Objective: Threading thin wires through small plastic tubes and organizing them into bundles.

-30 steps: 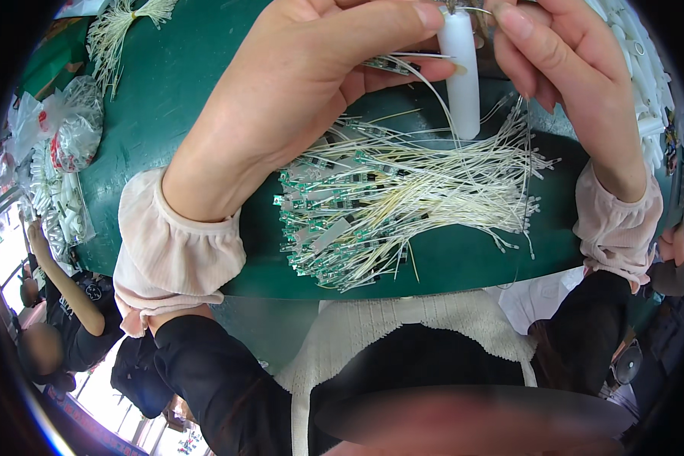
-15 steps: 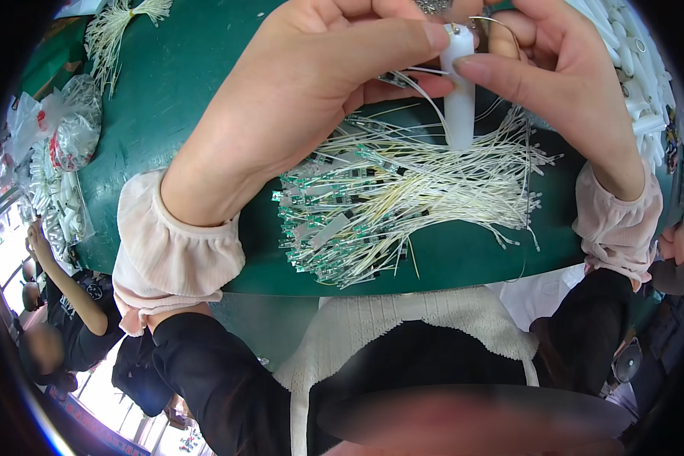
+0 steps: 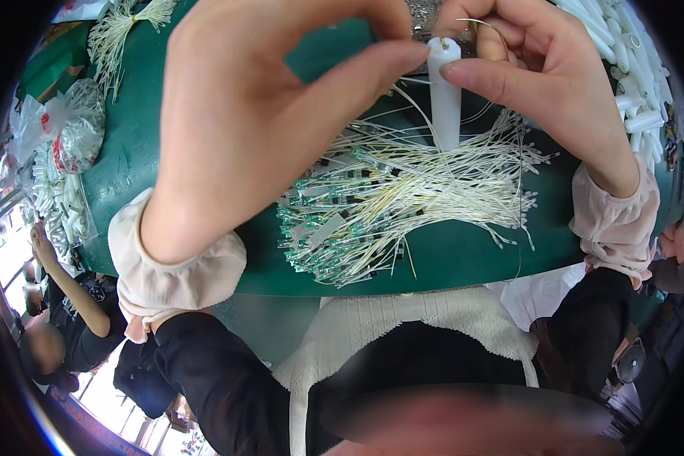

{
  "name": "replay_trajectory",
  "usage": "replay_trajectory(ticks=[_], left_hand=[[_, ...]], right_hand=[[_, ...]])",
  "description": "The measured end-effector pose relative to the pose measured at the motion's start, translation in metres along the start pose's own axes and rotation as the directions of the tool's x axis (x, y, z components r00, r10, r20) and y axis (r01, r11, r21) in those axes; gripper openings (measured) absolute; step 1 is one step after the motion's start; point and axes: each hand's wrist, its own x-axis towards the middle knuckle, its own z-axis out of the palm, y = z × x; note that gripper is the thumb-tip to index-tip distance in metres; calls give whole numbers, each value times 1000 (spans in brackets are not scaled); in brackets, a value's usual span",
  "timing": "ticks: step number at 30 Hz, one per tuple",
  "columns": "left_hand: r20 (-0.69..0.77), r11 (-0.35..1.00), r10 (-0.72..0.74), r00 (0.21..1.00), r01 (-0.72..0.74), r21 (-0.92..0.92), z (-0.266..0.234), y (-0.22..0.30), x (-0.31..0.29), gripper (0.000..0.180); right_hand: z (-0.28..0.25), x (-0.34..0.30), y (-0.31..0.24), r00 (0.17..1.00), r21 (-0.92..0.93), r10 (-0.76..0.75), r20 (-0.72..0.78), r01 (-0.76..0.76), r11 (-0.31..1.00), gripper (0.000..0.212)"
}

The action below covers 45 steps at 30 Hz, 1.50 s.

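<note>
A white plastic tube (image 3: 446,106) stands nearly upright, with a small brass-coloured metal piece (image 3: 444,44) at its top. My right hand (image 3: 558,91) is closed on it, thumb against its side. From those fingers a thin curved wire (image 3: 488,26) sticks out. My left hand (image 3: 232,114) has its thumb and forefinger close together, the thumb tip at the tube's upper rim; whatever they pinch is hidden. White leads (image 3: 414,102) run beside the tube. Below lies a heap of white wires (image 3: 441,186) with small green circuit boards (image 3: 311,243) at their left ends.
Many white tubes (image 3: 638,68) are piled at the far right of the green table (image 3: 140,144). A tied wire bundle (image 3: 114,38) lies far left, near clear plastic bags (image 3: 76,125). Small metal parts (image 3: 425,14) lie beyond my hands. Another person (image 3: 83,304) sits at the left.
My left hand has risen and turned, its thumb and forefinger now forming a loop. The tube has shifted slightly left and down with my right hand, which keeps its grip.
</note>
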Motion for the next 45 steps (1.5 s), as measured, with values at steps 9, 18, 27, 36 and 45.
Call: replay_trajectory(ticks=[9,18,27,36,45], left_hand=[[-190,926,-284,940,320,200,18,17,16,8],[-409,722,-483,774,616,315,19,33,27,10],[-154,877,-457,876,415,-241,-16,-37,2,7],[-101,873,-326,940,259,-413,6,-21,19,6],[-329,629,-742,584,437,-644,7,1,17,7]], right_hand=[[3,0,0,1000,-16,29,-5,-29,999,24],[-4,2,-1,993,8,93,77,-94,996,28],[0,10,0,977,108,126,171,-146,983,32],[-10,4,1,985,98,140,100,-149,984,28],[2,9,15,979,26,-184,-87,187,982,19]])
